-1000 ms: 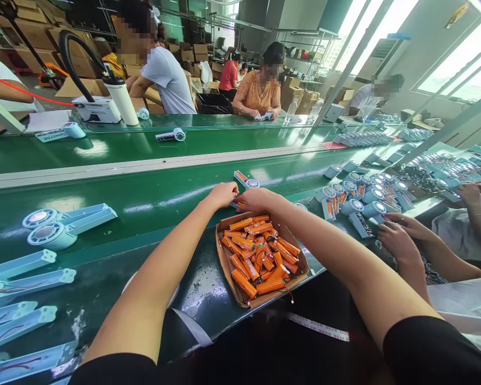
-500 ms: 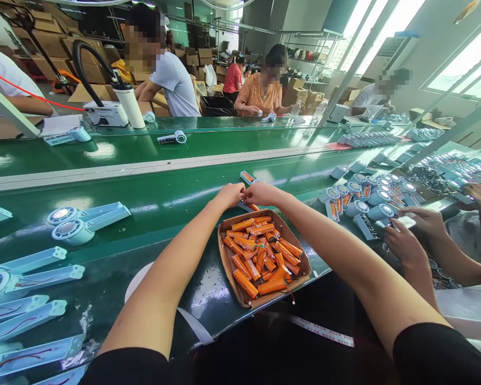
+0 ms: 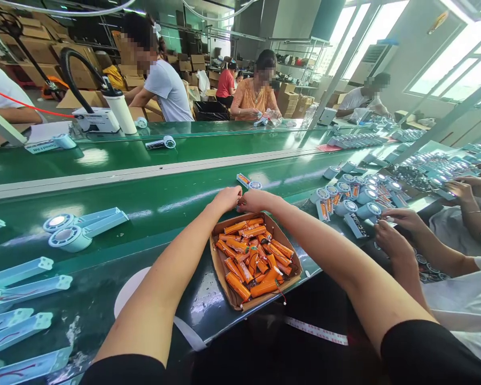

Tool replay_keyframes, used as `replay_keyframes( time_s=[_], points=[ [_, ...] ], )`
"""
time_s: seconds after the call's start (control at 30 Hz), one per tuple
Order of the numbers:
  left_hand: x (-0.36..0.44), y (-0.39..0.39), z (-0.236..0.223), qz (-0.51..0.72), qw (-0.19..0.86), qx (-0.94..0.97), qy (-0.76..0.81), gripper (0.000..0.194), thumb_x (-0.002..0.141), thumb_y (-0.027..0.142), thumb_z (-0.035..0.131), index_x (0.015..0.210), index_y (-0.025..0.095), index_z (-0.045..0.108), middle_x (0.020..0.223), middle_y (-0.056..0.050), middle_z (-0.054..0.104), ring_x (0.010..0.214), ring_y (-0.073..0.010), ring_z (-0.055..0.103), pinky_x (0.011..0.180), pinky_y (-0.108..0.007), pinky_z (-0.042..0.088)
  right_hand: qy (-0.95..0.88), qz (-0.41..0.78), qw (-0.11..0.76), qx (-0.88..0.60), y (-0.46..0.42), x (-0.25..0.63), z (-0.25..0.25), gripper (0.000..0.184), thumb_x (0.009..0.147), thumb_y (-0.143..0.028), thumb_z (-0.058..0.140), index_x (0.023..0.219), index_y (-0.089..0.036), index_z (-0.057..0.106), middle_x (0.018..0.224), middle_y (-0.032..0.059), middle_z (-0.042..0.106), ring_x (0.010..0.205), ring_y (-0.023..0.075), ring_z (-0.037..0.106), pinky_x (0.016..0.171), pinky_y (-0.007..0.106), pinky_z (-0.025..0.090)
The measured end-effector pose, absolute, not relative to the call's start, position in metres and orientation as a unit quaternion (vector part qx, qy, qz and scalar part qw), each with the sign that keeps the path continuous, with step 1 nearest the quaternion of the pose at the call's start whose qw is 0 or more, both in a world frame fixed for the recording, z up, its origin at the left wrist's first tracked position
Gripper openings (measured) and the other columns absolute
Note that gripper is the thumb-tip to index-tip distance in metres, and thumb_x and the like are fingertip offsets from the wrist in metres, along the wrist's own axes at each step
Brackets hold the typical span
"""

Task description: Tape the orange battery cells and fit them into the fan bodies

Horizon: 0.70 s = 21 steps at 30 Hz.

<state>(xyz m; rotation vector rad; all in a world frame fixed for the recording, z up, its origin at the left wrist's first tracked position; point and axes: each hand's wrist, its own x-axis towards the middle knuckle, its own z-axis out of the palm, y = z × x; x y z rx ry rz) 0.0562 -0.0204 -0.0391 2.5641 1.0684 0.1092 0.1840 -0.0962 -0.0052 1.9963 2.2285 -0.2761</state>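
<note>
My left hand and my right hand meet just beyond a cardboard tray. Both have their fingers closed in a pinch, close against each other. What they grip is too small and too covered to make out. Orange wired battery cells lie heaped in the tray below my wrists. Right behind my fingers, a light blue handheld fan rests on the green belt, with orange showing in its handle.
Light blue fans with open handles lie at left, two more fans further up. Many fans with orange cells crowd the right side, beside a co-worker's hands. A white tape strip hangs near the front edge.
The view has shifted slightly, moving the scene a little left. My hands remain together above the tray's far edge; the orange and blue bits seen beneath them earlier are now hidden.
</note>
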Motion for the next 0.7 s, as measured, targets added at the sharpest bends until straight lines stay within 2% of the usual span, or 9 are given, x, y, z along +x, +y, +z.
replay_keyframes(
  time_s=[0.07, 0.17, 0.23, 0.33, 0.4, 0.47, 0.53, 0.6, 0.7],
  points=[
    [0.052, -0.02, -0.036, 0.043, 0.169, 0.902, 0.395, 0.021, 0.101, 0.022, 0.057, 0.118, 0.023, 0.069, 0.113, -0.01, 0.078, 0.104, -0.0234, 0.072, 0.086, -0.03, 0.051, 0.744, -0.091, 0.023, 0.662, -0.11, 0.192, 0.003, 0.03, 0.102, -0.038, 0.068, 0.119, -0.019, 0.083, 0.11, 0.0114, 0.084, 0.105, 0.0276, 0.078, 0.089, 0.03, 0.055],
    [0.036, -0.015, -0.026, 0.05, 0.144, 0.883, 0.443, 0.028, 0.102, 0.021, 0.051, 0.124, 0.022, 0.067, 0.12, -0.015, 0.076, 0.115, -0.0297, 0.071, 0.091, -0.036, 0.053, 0.736, -0.074, -0.072, 0.669, -0.15, 0.207, 0.014, 0.042, 0.112, -0.034, 0.047, 0.14, -0.016, 0.072, 0.134, 0.0098, 0.078, 0.119, 0.0238, 0.074, 0.101, 0.03, 0.054],
    [0.016, -0.017, -0.017, 0.049, 0.129, 0.87, 0.473, 0.034, 0.103, 0.021, 0.045, 0.131, 0.02, 0.064, 0.125, -0.018, 0.075, 0.118, -0.0328, 0.07, 0.093, -0.041, 0.056, 0.725, -0.068, -0.121, 0.675, -0.189, 0.217, 0.015, 0.042, 0.111, -0.032, 0.046, 0.137, -0.016, 0.074, 0.137, 0.0101, 0.076, 0.121, 0.0234, 0.074, 0.102, 0.03, 0.056],
    [-0.031, -0.044, -0.004, 0.054, 0.104, 0.862, 0.494, 0.047, 0.103, 0.028, 0.046, 0.15, 0.021, 0.053, 0.151, -0.018, 0.062, 0.131, -0.036, 0.064, 0.099, -0.048, 0.057, 0.713, -0.113, -0.221, 0.656, -0.261, 0.233, 0.002, 0.034, 0.104, -0.039, 0.058, 0.117, -0.02, 0.082, 0.12, 0.0099, 0.083, 0.108, 0.0253, 0.078, 0.095, 0.035, 0.06],
    [-0.072, -0.079, -0.003, 0.058, 0.069, 0.866, 0.492, 0.057, 0.101, 0.032, 0.051, 0.158, 0.024, 0.046, 0.165, -0.013, 0.05, 0.145, -0.0365, 0.053, 0.108, -0.051, 0.055, 0.696, -0.194, -0.281, 0.632, -0.314, 0.241, -0.015, 0.033, 0.101, -0.049, 0.065, 0.097, -0.024, 0.085, 0.094, 0.0072, 0.085, 0.086, 0.0235, 0.08, 0.082, 0.034, 0.062],
    [-0.118, -0.118, -0.01, 0.042, 0.025, 0.875, 0.482, 0.054, 0.1, 0.037, 0.053, 0.153, 0.025, 0.054, 0.161, -0.01, 0.056, 0.146, -0.0351, 0.053, 0.109, -0.049, 0.055, 0.676, -0.286, -0.299, 0.61, -0.364, 0.242, -0.037, 0.043, 0.095, -0.06, 0.071, 0.075, -0.024, 0.082, 0.071, 0.0048, 0.079, 0.064, 0.0195, 0.073, 0.066, 0.03, 0.057],
    [-0.159, -0.147, -0.025, -0.002, 0.017, 0.878, 0.478, 0.046, 0.099, 0.041, 0.054, 0.14, 0.025, 0.067, 0.148, -0.01, 0.067, 0.136, -0.0354, 0.061, 0.102, -0.048, 0.06, 0.637, -0.335, -0.344, 0.603, -0.4, 0.235, -0.058, 0.057, 0.092, -0.07, 0.071, 0.061, -0.022, 0.074, 0.055, 0.0031, 0.07, 0.051, 0.0162, 0.064, 0.053, 0.027, 0.049],
    [-0.189, -0.157, -0.043, -0.029, 0.038, 0.889, 0.456, 0.042, 0.098, 0.044, 0.057, 0.132, 0.026, 0.073, 0.142, -0.009, 0.071, 0.133, -0.0348, 0.065, 0.102, -0.048, 0.061, 0.598, -0.346, -0.391, 0.609, -0.418, 0.222, -0.071, 0.066, 0.095, -0.074, 0.064, 0.056, -0.021, 0.067, 0.05, 0.0026, 0.064, 0.047, 0.0146, 0.058, 0.05, 0.026, 0.044],
    [-0.203, -0.146, -0.068, 0.014, 0.077, 0.904, 0.421, 0.042, 0.099, 0.047, 0.056, 0.13, 0.024, 0.075, 0.141, -0.011, 0.072, 0.133, -0.0329, 0.065, 0.112, -0.049, 0.056, 0.581, -0.326, -0.409, 0.624, -0.414, 0.202, -0.077, 0.067, 0.101, -0.069, 0.055, 0.057, -0.021, 0.067, 0.052, 0.0035, 0.065, 0.049, 0.0149, 0.06, 0.052, 0.025, 0.047]
  ],
)
